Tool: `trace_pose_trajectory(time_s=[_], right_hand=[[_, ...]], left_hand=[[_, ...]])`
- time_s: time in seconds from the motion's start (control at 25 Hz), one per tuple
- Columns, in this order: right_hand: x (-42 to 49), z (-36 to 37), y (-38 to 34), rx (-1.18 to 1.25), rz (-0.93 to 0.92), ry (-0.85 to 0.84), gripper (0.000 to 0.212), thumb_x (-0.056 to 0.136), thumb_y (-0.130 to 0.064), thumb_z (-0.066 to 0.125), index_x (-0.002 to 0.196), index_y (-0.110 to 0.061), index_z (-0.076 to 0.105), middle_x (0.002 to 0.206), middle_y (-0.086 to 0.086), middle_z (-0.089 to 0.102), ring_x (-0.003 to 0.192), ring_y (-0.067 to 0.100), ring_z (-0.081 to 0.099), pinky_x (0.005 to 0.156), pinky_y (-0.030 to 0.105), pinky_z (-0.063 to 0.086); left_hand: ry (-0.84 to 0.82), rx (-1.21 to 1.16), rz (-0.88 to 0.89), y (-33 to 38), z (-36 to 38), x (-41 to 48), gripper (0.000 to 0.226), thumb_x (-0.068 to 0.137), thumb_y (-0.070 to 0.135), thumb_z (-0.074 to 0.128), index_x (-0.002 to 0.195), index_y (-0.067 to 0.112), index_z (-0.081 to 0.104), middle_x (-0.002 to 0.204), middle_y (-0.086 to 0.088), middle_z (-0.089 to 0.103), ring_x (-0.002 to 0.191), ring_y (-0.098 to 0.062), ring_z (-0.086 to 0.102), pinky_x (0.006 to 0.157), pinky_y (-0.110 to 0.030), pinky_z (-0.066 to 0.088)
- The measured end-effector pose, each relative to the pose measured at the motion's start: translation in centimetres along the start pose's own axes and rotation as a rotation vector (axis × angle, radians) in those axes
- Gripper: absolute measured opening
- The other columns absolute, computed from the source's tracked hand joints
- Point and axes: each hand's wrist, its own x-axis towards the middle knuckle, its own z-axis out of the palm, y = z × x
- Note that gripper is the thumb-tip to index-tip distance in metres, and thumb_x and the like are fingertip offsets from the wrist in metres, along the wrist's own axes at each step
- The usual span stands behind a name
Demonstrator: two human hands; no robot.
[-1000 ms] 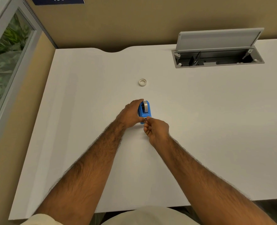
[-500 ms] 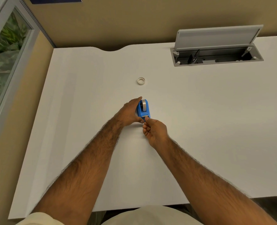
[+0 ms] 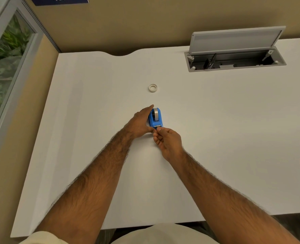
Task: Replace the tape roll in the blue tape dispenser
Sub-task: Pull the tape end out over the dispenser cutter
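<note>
The blue tape dispenser (image 3: 155,119) stands in the middle of the white desk (image 3: 216,138), with a tape roll (image 3: 156,113) seated in its top. My left hand (image 3: 140,123) lies along the dispenser's left side and holds it. My right hand (image 3: 166,138) is curled just in front of the dispenser, thumb and forefinger pinched together at the cutter end; whether tape is between them is too small to tell. A small white tape ring (image 3: 152,88) lies flat on the desk beyond the dispenser.
An open grey cable hatch (image 3: 233,60) with its lid raised sits in the desk's far right. A tan partition wall runs behind the desk, and a glass panel (image 3: 3,59) stands to the left. The desk's near edge is by my lap.
Both hands and the dispenser keep the same pose; only the camera view shifted slightly.
</note>
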Motion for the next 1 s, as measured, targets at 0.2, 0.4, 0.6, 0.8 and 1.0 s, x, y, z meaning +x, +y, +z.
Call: trace_pose_trajectory(time_s=[0.2, 0.4, 0.6, 0.8, 1.0], right_hand=[[-0.1, 0.1, 0.3, 0.103, 0.024, -0.013, 0.015, 0.092, -0.005, 0.065, 0.105, 0.002, 0.068, 0.084, 0.014, 0.074, 0.068, 0.017, 0.070, 0.065, 0.027, 0.060], [0.1, 0.0, 0.3, 0.086, 0.065, 0.001, 0.013, 0.092, -0.007, 0.065, 0.102, -0.001, 0.069, 0.082, 0.013, 0.074, 0.065, 0.016, 0.069, 0.064, 0.028, 0.059], [0.5, 0.1, 0.0, -0.010, 0.055, 0.024, 0.015, 0.091, -0.012, 0.068, 0.102, -0.002, 0.070, 0.080, 0.010, 0.075, 0.064, 0.015, 0.068, 0.063, 0.027, 0.059], [0.5, -0.5, 0.1, -0.110, -0.006, -0.007, 0.018, 0.091, -0.015, 0.069, 0.103, -0.001, 0.070, 0.090, 0.014, 0.075, 0.069, 0.017, 0.069, 0.067, 0.030, 0.060], [0.4, -1.0, 0.3, -0.243, -0.125, -0.030, 0.013, 0.093, -0.011, 0.064, 0.100, -0.001, 0.068, 0.085, 0.013, 0.073, 0.063, 0.018, 0.066, 0.061, 0.031, 0.059]], left_hand=[[0.005, -0.005, -0.001, 0.0, 0.1, -0.1, 0.101, 0.077, 0.033, 0.082, 0.155, 0.026, 0.018, 0.159, 0.001, 0.030, 0.142, -0.024, 0.032, 0.113, -0.043, 0.030], [0.004, -0.003, -0.002, 0.0, 0.0, -0.2, 0.101, 0.077, 0.032, 0.082, 0.155, 0.026, 0.018, 0.159, 0.001, 0.030, 0.142, -0.023, 0.032, 0.113, -0.043, 0.030], [0.002, 0.002, -0.006, 0.1, 0.1, -0.2, 0.101, 0.077, 0.031, 0.082, 0.155, 0.026, 0.017, 0.159, 0.000, 0.030, 0.142, -0.024, 0.032, 0.113, -0.043, 0.030], [0.002, -0.013, -0.009, 0.0, 0.1, -0.2, 0.101, 0.077, 0.031, 0.081, 0.155, 0.027, 0.017, 0.159, 0.001, 0.030, 0.142, -0.023, 0.031, 0.113, -0.043, 0.029], [0.002, -0.011, -0.008, -0.1, 0.2, -0.2, 0.101, 0.077, 0.033, 0.081, 0.155, 0.028, 0.017, 0.158, 0.002, 0.030, 0.141, -0.022, 0.032, 0.112, -0.042, 0.030]])
